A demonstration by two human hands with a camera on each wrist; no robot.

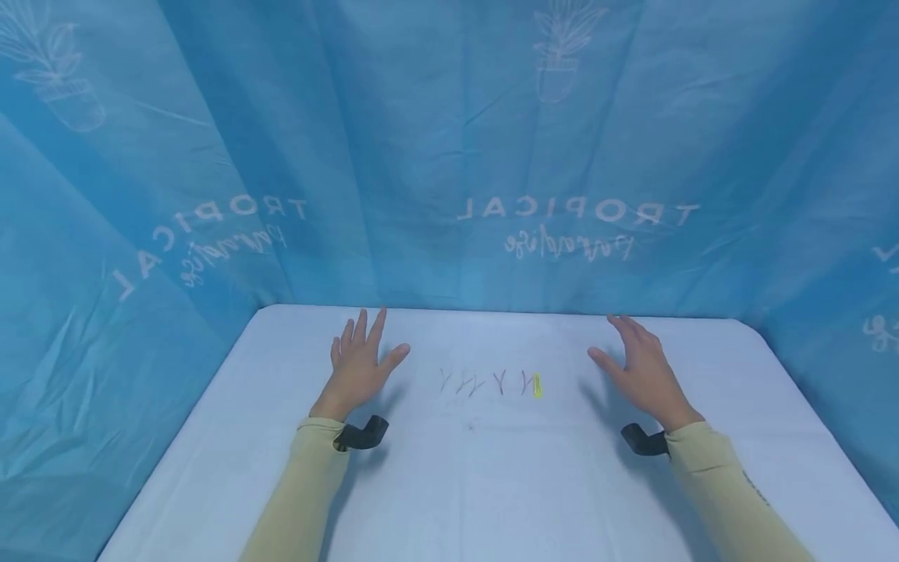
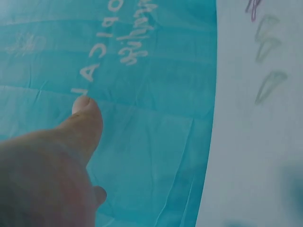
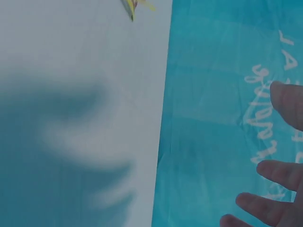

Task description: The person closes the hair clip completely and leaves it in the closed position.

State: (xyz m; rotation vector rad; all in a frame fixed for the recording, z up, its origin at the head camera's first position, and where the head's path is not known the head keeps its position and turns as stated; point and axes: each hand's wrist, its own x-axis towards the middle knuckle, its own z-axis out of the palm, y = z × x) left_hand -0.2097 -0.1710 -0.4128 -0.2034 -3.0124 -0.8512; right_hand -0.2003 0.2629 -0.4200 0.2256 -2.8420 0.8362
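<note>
My left hand point(image 1: 358, 367) is held over the left half of the white table, fingers spread and thumb pointing to the right. Across from it, my right hand point(image 1: 642, 375) has its thumb out to the left and its fingers extended forward. Neither holds anything, and shadows of both fall on the tabletop. Between them the surface bears a row of thin dark pen strokes point(image 1: 469, 384) with a bright yellow mark point(image 1: 537, 385) at the right end. The left wrist view shows the thumb point(image 2: 85, 123); in the right wrist view, several fingertips point(image 3: 279, 172) show at the right edge.
A white table point(image 1: 463, 492) fills the foreground. Blue curtains point(image 1: 421, 156) with mirrored white lettering and plant drawings hang behind it and along both sides. Each wrist carries a black band piece, the left one point(image 1: 364, 433) and the right one point(image 1: 642, 441), below the pale sleeves.
</note>
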